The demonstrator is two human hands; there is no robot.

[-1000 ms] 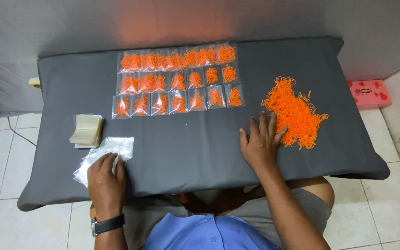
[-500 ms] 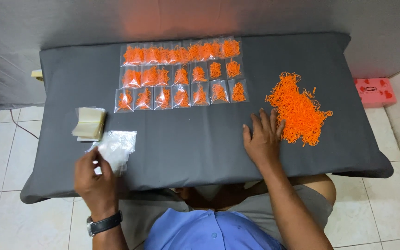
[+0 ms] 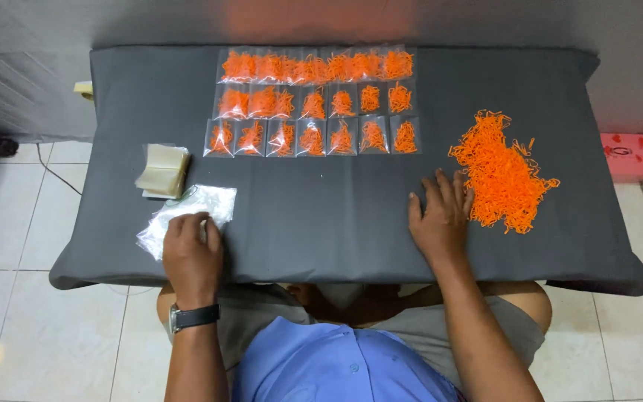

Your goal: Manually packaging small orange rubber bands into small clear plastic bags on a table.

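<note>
A: From the head camera, what's on the grey padded table (image 3: pixel 351 231)?

B: Take the loose pile of orange bands (image 3: pixel 501 173) as the marker. It lies toward the table's right end. The right hand (image 3: pixel 440 219) rests flat on the cloth just left of that pile, fingers spread apart, fingertips touching or almost touching the pile's near-left edge. It grips nothing.

A: And the other hand?

B: The left hand (image 3: pixel 192 253) is well apart from the pile, at the table's left front edge. It lies palm down on a heap of empty clear bags (image 3: pixel 191 212), fingers close together and curled over the plastic. Whether they actually pinch a bag I cannot tell; the fingertips are hidden against the plastic. A dark wristwatch (image 3: pixel 195 317) sits on that wrist.

A: Anything next to the heap?

B: A small stack of yellowish sheets (image 3: pixel 163 171) just beyond it, further from the person, touching or nearly touching the bags.

A: The filled ones?

B: Left of the pile and further back, three rows of small filled bags (image 3: pixel 314 100), each holding orange bands, laid edge to edge.

A: Off the table?

B: A pink box (image 3: pixel 632 156) on the tiled floor, right of the pile, past the table's end.
</note>
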